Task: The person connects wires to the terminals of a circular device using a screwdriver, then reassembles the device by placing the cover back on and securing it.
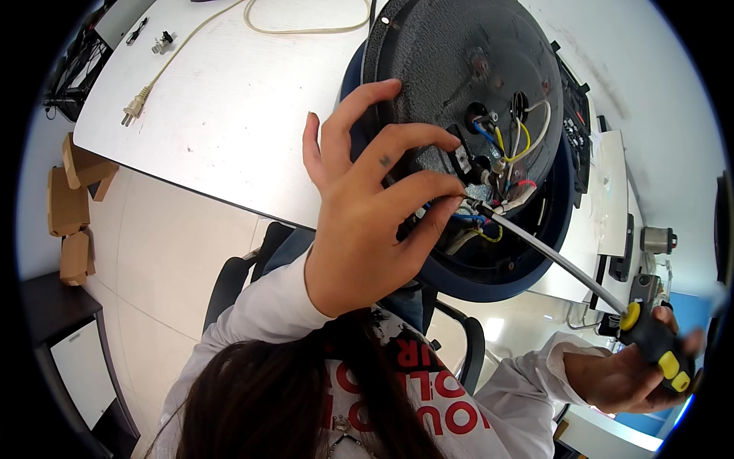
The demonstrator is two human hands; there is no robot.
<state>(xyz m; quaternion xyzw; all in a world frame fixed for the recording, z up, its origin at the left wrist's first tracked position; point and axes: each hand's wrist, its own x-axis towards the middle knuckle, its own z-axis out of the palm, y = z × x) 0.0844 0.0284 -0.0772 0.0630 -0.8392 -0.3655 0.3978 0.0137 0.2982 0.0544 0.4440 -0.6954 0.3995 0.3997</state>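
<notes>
A round black appliance base (428, 57) with a speckled surface sits tilted in a dark blue round housing (489, 289). Blue, yellow, white and red wires (520, 149) come out of its openings. My right hand (623, 375) grips the black and yellow handle of a long screwdriver (558, 256). The screwdriver's tip reaches in among the wires at the base's lower part. At that tip, the thumb and index finger of my left hand (375, 206) are pinched together; what lies between them is too small to make out. My left middle finger touches a small black part (460, 155) on the base.
The appliance stands on a white table (237, 99). A beige cord with a two-pin plug (136, 107) and a small metal piece (162, 42) lie on its left. An open black tool case (575, 126) is behind the base at right. Cardboard boxes (69, 203) stand at far left.
</notes>
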